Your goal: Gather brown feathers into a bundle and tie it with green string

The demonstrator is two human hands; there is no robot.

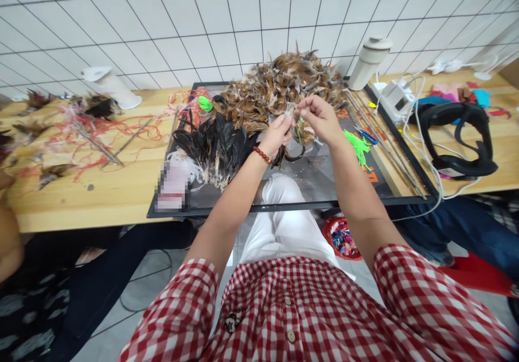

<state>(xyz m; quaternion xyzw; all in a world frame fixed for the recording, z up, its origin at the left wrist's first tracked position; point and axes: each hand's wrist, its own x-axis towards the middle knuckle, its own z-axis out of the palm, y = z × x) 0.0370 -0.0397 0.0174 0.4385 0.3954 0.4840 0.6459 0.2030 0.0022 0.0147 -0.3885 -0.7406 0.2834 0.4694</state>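
Head view looks down past our red checked shirt [324,308] and white trousers [284,227] to a red bowl [343,238] of coloured scraps on the floor. Above the knees lies a dark mat [316,181] on the wooden table [101,194]. Over it we hold both hands close together. Our left hand [278,135], with a red bead bracelet [261,154] at the wrist, pinches a small bunch of feathers [288,109] from below; our right hand [320,116] is curled, fingertips nipped at the top of the same bunch, though what they grip is too small to tell. Black feathers [214,146] lie just left of the hands, green strips [357,146] just right. Behind the hands sits a heap of brown feathers [279,84]. Far right, a black headset [458,135] rests; at the back stands a white bottle [367,62] against the tiled wall [182,21].
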